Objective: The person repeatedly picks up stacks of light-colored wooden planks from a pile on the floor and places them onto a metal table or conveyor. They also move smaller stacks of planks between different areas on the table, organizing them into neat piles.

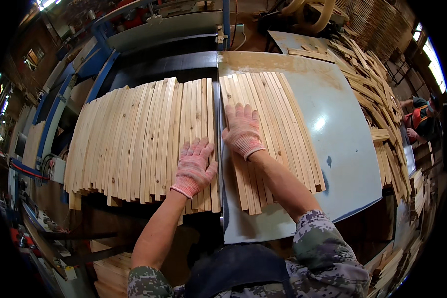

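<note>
Two fans of pale, thin wooden slats lie side by side: the wider left batch [139, 144] on the dark machine bed, the right batch [273, 129] on the grey-blue metal table [342, 149]. The gloved left hand [193, 168] and gloved right hand [242, 130] each press flat on the inner slats, fingers spread, clasping nothing. This looks like squaring up the batches; next, the loose near ends below both palms likely need pushing flush.

My left hand [194, 168] and right hand [242, 130] lie flat in their knit gloves, covering the slats beneath my palms, so I cannot tell how those pieces sit under them. The near ends of the left batch of slats [139, 139] overhang into shadow, where whatever carries them is lost. The loose pile of sticks [377, 104] on my right bends into the dark rim, and the person [421, 119] past it is small and partly cut off.
</note>
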A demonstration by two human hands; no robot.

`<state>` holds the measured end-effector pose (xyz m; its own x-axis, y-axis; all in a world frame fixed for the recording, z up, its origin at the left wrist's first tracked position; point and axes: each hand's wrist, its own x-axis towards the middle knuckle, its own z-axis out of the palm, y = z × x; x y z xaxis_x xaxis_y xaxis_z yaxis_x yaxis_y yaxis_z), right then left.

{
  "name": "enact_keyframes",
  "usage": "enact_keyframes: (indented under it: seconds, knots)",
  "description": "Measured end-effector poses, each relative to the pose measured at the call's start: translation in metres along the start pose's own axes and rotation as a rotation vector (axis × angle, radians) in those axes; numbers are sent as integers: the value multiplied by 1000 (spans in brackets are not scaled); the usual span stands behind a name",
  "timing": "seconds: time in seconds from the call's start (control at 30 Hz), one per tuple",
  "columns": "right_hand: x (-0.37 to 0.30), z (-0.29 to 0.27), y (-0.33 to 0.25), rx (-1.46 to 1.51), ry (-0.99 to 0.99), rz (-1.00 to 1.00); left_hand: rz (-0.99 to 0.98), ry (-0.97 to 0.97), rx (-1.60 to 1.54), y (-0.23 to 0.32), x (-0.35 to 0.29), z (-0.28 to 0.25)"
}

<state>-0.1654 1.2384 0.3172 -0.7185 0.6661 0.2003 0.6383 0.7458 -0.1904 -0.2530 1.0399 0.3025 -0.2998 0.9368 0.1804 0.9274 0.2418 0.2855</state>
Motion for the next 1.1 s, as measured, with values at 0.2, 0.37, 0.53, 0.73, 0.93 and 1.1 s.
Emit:
enact_keyframes:
  seconds: [0.2, 0.37, 0.53, 0.73, 0.93, 1.1]
  knots:
    - [1, -7, 3, 15, -1, 9, -58, -28, 3, 8, -2, -6]
    - [-2, -19, -5, 0, -103, 27, -53, 131, -150, -5, -53, -48]
    - [-16, -42, -43, 54, -62, -129, -49, 364, -460, -74, -124, -97]
    - [-37, -40, -96, 433, -300, 284, -306, 509, -465, -206, -220, -150]
    - [-44, 41, -102, 849, -106, 621, -499, 681, -461, -332, -317, -207]
    - [-47, 81, -76, 1589, -109, 460, -666, 780, -258, -398, -369, -231]
